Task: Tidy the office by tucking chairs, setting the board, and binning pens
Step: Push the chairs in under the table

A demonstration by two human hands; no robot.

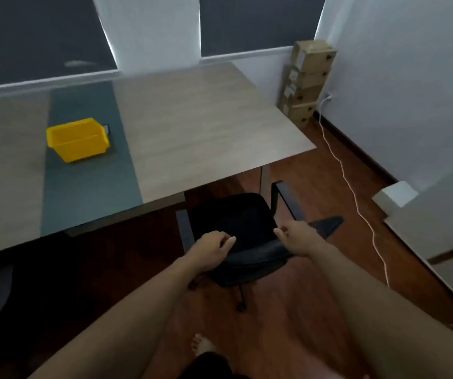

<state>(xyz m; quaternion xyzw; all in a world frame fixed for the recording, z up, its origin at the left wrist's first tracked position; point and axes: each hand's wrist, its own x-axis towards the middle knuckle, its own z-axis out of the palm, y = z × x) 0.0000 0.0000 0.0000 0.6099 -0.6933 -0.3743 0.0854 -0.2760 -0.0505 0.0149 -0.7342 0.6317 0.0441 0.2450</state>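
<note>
left hand (pixel 211 246): fingers curled over the top edge of the black chair (pixel 236 225) backrest, gripping it. right hand (pixel 296 236): resting on the same edge further right, fingers loosely bent; grip cannot be confirmed. chair: seat faces the table (pixel 192 127), front just under the table's near edge, castors on the wooden floor (pixel 315 283). yellow bin (pixel 77 139): on the table's dark centre strip, well apart from the chair. cardboard boxes (pixel 306 83): stacked in the far corner

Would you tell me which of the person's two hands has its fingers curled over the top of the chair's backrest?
The left hand: its fingers curl over the top edge of the black chair backrest, whereas the right hand is spread open near that edge.
</note>
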